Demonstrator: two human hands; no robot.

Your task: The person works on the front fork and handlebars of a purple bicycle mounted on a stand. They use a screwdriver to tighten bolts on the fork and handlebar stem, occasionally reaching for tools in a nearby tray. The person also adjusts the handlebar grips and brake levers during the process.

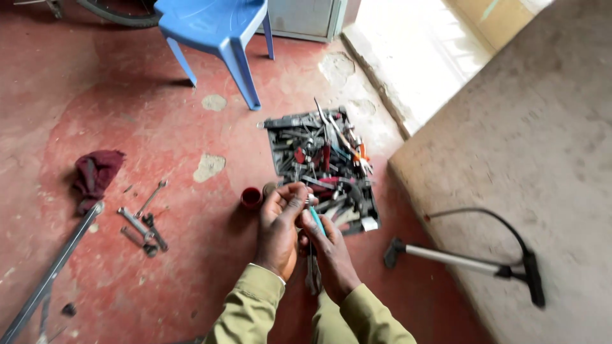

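Head view looks down on a worn red floor (146,134), with a blue plastic chair (217,32) at its far edge and a pale concrete slab (529,159) along the right. On that slab lies a floor pump (472,261). A black tool tray (322,169), crammed with pliers and drivers, sits mid-floor; spanners (143,223) and a maroon rag (95,172) lie toward the left edge. Just before the tray, the left hand (278,232) is closed narrowly, pinching something too small to tell. The right hand (331,255) grips a teal-handled tool (317,222). Steady work here likely wants both hands close together.
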